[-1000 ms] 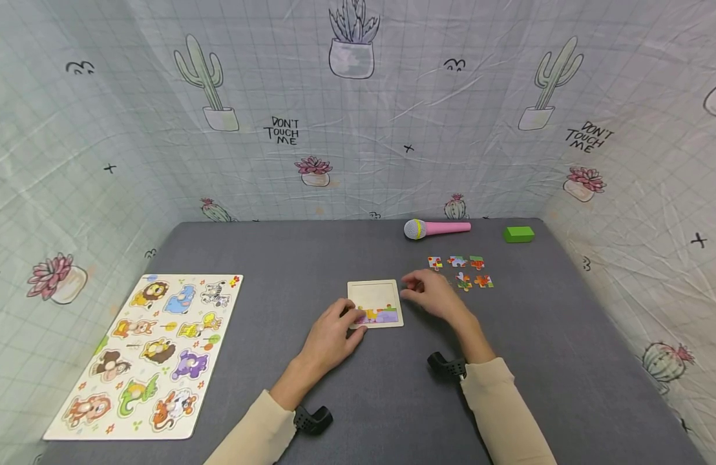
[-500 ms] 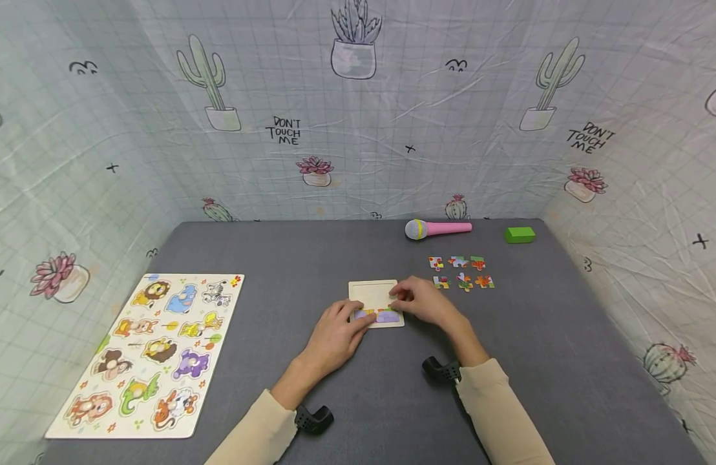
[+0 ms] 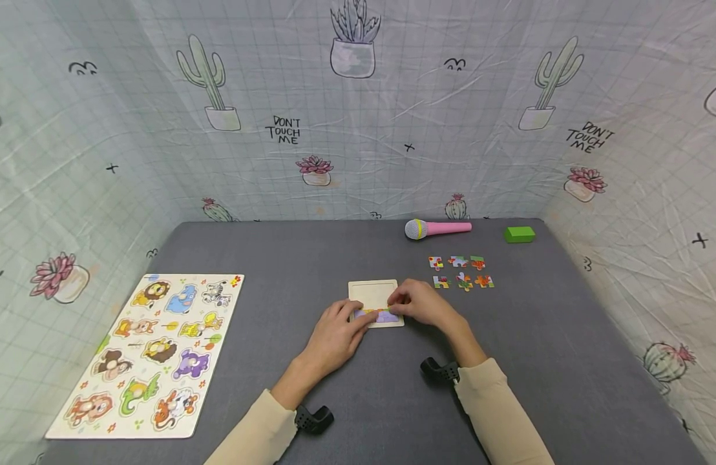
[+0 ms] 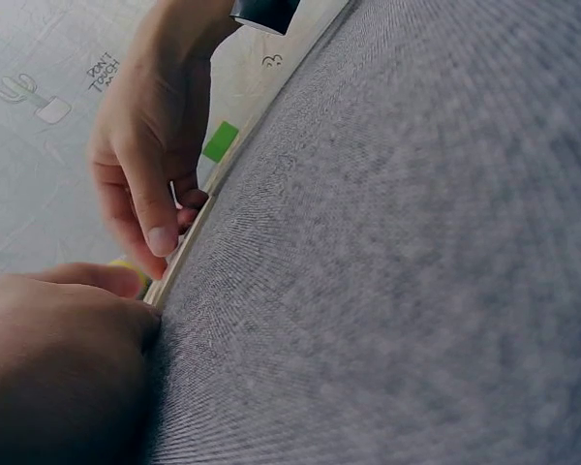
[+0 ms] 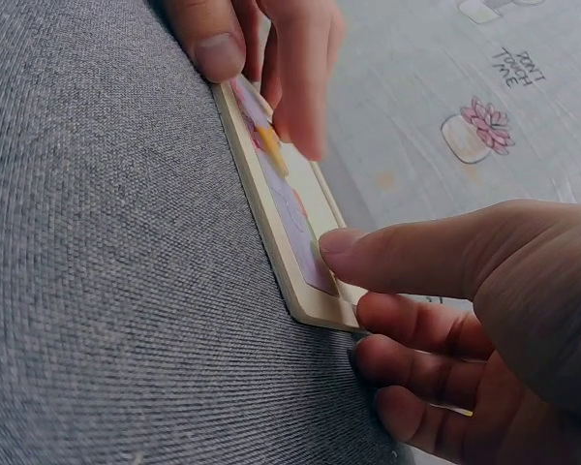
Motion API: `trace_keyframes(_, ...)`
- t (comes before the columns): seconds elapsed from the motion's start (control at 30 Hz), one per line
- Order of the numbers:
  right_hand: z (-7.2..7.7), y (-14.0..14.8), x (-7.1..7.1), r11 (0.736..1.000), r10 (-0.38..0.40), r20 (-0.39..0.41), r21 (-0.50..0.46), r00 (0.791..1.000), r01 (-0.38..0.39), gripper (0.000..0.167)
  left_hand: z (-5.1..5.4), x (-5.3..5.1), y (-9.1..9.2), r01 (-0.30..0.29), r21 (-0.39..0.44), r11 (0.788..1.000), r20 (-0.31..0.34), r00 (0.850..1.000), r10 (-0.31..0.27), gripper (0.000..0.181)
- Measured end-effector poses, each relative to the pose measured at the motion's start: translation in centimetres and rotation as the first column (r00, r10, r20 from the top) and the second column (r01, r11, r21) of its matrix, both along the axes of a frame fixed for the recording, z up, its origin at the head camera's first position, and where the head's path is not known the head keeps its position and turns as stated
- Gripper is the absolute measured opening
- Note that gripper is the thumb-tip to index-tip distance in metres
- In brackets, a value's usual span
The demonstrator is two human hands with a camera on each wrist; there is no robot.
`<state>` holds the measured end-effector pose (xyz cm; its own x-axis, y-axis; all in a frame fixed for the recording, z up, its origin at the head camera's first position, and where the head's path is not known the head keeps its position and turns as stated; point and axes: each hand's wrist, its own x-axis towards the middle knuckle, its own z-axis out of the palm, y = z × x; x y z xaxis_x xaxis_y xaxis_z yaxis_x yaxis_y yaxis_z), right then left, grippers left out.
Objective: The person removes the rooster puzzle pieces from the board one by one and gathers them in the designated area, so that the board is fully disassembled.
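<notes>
In the head view a small wooden puzzle tray point(image 3: 372, 295) lies flat on the grey table. Purple-and-yellow jigsaw pieces point(image 3: 387, 317) line its near side; the rest shows bare wood. My left hand point(image 3: 336, 334) holds the tray's near left corner, thumb at the near edge and a finger reaching over the pieces. At the right side is my right hand point(image 3: 426, 304); in the right wrist view its thumb point(image 5: 392, 257) touches the end of the piece row, while curled fingers point(image 5: 416, 325) meet the tray's right edge. The left wrist view shows the tray only edge-on.
Several loose jigsaw pieces point(image 3: 464, 281) lie in two rows right of the tray. Behind them are a pink toy microphone point(image 3: 448, 228) and a green block point(image 3: 519, 234). A large animal puzzle board point(image 3: 145, 355) lies left. Patterned cloth point(image 3: 369, 142) stands around the table.
My right hand has moved left from beside the tray onto its right side. My left index finger has reached slightly further right over the pieces. The tray and loose pieces stay put.
</notes>
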<state>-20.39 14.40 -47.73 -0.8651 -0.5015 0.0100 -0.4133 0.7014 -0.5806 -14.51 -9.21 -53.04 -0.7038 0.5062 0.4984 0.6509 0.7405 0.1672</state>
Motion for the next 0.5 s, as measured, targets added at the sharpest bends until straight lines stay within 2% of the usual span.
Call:
trace_keyframes(0.23,0.03,-0.19,-0.11,1.000,-0.011,0.039,-0.011,0.999,0.012,0.009,0.01,0.01,-0.06,0.009,-0.056,0.998,-0.010,1.000,-0.009,0.030)
trace_keyframes(0.5,-0.19,-0.41,-0.12,1.000,-0.019,0.075,-0.002,0.997,0.020,0.010,0.02,0.07,-0.08,0.004,-0.074,0.997,0.002,1.000,-0.004,0.031)
